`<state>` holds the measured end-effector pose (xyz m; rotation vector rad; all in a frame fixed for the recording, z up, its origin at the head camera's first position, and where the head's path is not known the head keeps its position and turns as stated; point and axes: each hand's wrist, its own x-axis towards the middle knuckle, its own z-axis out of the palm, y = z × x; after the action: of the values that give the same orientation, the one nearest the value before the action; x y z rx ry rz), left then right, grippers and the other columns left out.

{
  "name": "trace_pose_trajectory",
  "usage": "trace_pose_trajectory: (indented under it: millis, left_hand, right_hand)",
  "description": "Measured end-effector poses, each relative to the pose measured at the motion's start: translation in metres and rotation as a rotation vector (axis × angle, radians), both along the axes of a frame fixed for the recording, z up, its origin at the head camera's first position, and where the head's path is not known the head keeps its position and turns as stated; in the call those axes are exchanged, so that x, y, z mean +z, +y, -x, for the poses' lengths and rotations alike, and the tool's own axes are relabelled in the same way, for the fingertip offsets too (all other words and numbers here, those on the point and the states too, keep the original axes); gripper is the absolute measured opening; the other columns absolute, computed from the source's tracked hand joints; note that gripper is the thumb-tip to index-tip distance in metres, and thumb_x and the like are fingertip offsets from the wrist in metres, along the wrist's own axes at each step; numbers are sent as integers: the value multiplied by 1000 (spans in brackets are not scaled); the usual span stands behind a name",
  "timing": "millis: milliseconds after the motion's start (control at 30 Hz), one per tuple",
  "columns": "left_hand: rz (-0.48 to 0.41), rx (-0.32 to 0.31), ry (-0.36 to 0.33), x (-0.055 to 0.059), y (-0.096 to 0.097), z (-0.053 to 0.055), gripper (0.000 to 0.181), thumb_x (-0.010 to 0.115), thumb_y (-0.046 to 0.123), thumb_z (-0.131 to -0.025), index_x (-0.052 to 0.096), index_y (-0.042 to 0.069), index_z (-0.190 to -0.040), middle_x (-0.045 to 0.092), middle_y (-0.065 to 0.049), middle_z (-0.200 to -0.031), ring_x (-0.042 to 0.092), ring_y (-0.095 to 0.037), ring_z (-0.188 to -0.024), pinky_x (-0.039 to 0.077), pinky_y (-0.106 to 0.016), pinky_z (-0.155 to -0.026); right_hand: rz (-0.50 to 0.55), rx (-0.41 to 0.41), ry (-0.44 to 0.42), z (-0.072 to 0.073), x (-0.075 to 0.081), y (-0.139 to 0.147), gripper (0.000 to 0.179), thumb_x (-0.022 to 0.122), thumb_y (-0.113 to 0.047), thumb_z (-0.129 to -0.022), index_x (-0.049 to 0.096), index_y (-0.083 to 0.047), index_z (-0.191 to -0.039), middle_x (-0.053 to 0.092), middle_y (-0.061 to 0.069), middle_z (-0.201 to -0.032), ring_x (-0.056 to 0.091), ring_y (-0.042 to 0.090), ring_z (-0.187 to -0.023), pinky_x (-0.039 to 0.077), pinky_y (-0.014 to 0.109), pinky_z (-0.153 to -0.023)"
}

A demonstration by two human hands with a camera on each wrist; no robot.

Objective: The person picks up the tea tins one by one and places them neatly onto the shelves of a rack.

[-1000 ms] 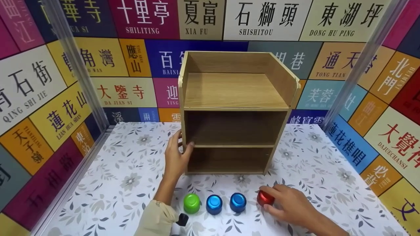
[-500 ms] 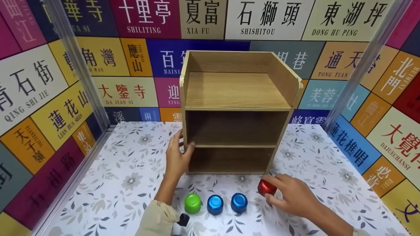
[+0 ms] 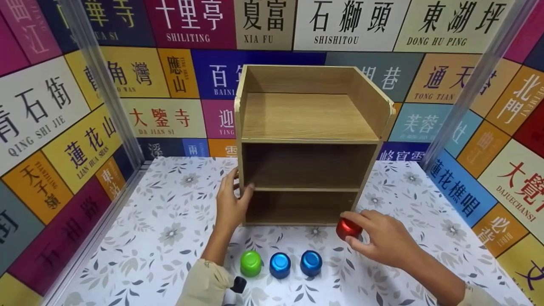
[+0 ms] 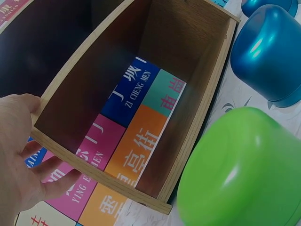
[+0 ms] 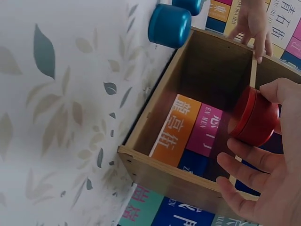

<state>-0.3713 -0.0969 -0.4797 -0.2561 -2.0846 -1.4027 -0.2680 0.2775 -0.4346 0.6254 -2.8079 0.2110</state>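
Note:
A small wooden shelf unit (image 3: pixel 310 182) with two open compartments below its top tray stands upright on the table. My left hand (image 3: pixel 230 208) grips its left side panel, thumb on the front edge and fingers along the outside. Just off the unit's lower right front corner, my right hand (image 3: pixel 384 238) holds a shiny red round canister (image 5: pixel 256 117). In the right wrist view, thumb and fingers pinch it while the other fingers spread loosely. Whether it hangs clear of the table is hard to tell.
In front of the unit, a green canister (image 3: pixel 250 263) and two blue canisters, the left one (image 3: pixel 280 264) and the right one (image 3: pixel 311 262), stand in a row. A flower-patterned cloth (image 3: pixel 170 233) covers the table. Sign-printed walls (image 3: pixel 161 117) enclose the back and sides.
My right hand has moved the red canister forward, away from the row and toward the unit's lower right corner. The left hand has kept its grip on the side panel.

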Motion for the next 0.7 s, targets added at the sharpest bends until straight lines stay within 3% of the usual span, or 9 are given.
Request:
trace_pose_trajectory:
  millis: [300, 700]
  left_hand:
    - [-19, -12, -20, 0, 1, -2, 56, 71, 26, -97, 51, 15, -148, 59, -12, -134, 60, -25, -125, 58, -43, -101]
    - [-8, -9, -54, 0, -1, -1, 58, 69, 31, -98, 48, 19, -150, 58, -9, -138, 59, -25, -127, 57, -45, -103]
  right_hand:
    - [-1, 2, -14, 3, 23, 0, 49, 75, -47, -88, 64, -35, -134, 71, -4, -107, 65, 14, -88, 63, 35, -70]
    - [18, 44, 50, 2, 47, -8, 48, 75, -45, -88, 65, -33, -133, 72, -4, -105, 66, 15, -87, 63, 34, -69]
